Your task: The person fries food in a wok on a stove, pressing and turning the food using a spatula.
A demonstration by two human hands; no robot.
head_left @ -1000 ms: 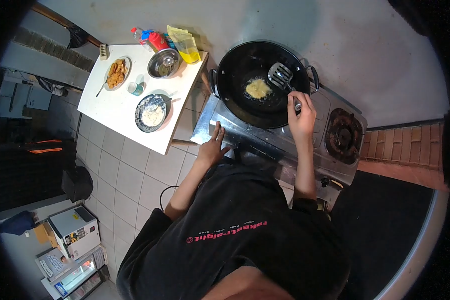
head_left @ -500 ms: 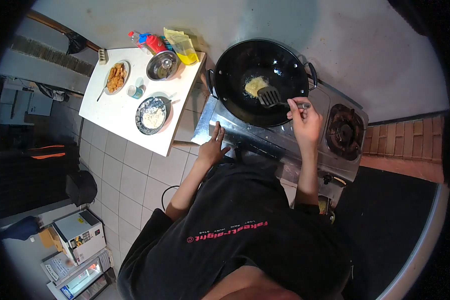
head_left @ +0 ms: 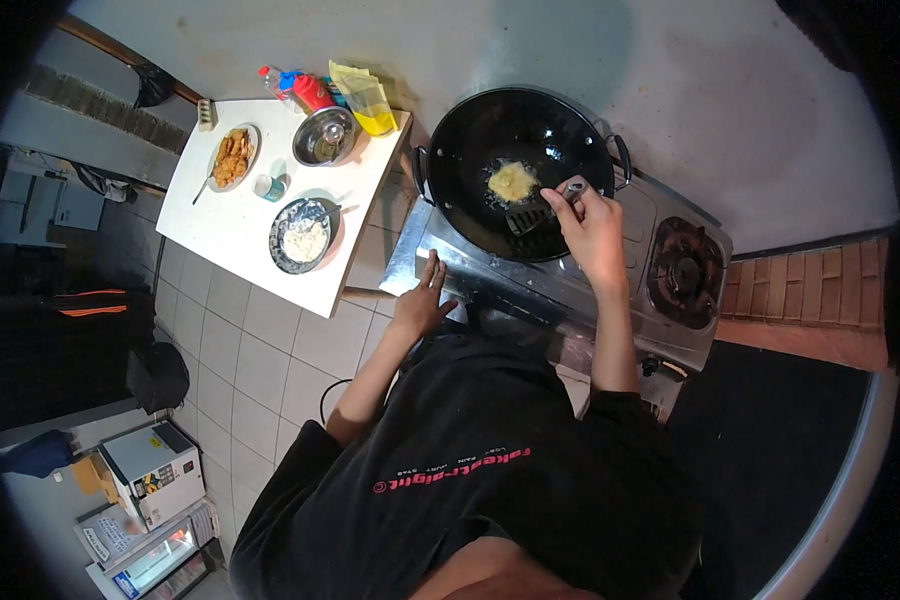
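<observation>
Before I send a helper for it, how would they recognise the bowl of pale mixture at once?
Find the white table beside the stove. The dark bowl sits towards the table's stove-side edge. Unlike the shiny metal bowl, it holds a lumpy pale mixture.

The right hand (head_left: 592, 234) is closed in a grip, thumb against curled fingers, its bare forearm (head_left: 615, 335) reaching nearly straight forward. The left hand (head_left: 419, 308) lies palm down, fingers extended and slightly parted, the left arm (head_left: 370, 378) angled outward from the body
</observation>
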